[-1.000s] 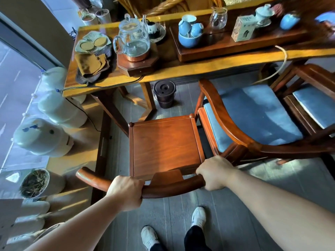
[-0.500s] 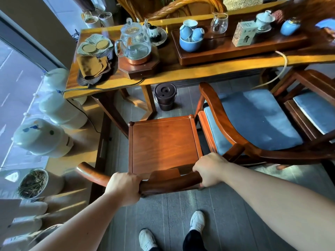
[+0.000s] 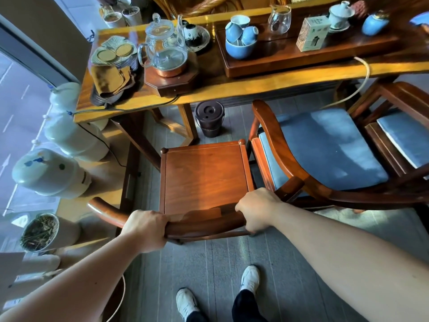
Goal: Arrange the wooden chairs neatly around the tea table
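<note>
A small wooden chair point(image 3: 204, 175) with a bare square seat stands in front of me, facing the long tea table point(image 3: 232, 89). My left hand point(image 3: 146, 228) and my right hand point(image 3: 257, 210) both grip its curved back rail. Its front corners sit just short of the table's near edge. Touching its right side is a larger wooden armchair point(image 3: 274, 145) with a blue cushion, and a third chair point(image 3: 404, 94) with a blue cushion stands at the far right.
A dark lidded bucket point(image 3: 209, 122) stands under the table ahead of the small chair. White water jugs point(image 3: 50, 173) line the window on the left, with a pot point(image 3: 39, 231) below them. The table carries a glass kettle point(image 3: 166, 52) and blue cups point(image 3: 240, 40). My feet point(image 3: 249, 278) are on grey floor.
The small chair has slid forward toward the table with both hands still on its back rail; I have stepped closer behind it.
</note>
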Motion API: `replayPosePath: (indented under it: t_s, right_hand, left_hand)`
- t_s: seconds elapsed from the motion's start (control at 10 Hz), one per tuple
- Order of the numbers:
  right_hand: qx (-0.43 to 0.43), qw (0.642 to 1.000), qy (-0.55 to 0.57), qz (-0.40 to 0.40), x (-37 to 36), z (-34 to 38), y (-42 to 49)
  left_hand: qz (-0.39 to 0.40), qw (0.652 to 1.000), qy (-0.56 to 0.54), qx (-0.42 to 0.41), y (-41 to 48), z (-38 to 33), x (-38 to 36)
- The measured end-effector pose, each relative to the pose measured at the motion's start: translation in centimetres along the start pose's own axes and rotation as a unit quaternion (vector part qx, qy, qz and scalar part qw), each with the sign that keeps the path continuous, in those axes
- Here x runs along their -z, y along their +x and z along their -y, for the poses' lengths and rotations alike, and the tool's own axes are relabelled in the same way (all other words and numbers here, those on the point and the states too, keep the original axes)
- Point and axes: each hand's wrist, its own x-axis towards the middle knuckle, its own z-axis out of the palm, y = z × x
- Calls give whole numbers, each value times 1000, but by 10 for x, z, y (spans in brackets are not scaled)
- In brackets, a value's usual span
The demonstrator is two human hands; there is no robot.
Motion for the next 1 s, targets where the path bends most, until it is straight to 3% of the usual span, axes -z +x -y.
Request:
replayPosePath:
  t_s: [0.7,0.9,1.0]
  right_hand:
    - [-22,1000,-16,7,2,-28,1]
    - [10,1000,10,-9,13,-30,-8]
    - [26,994,96,-54,28,-26,-13]
  left_hand:
    - [14,999,-35,3,14,-17,14]
    - [-25,997,-54,-38,-2,-13,26]
    - [-103,990,-68,-62,-8,-12,44]
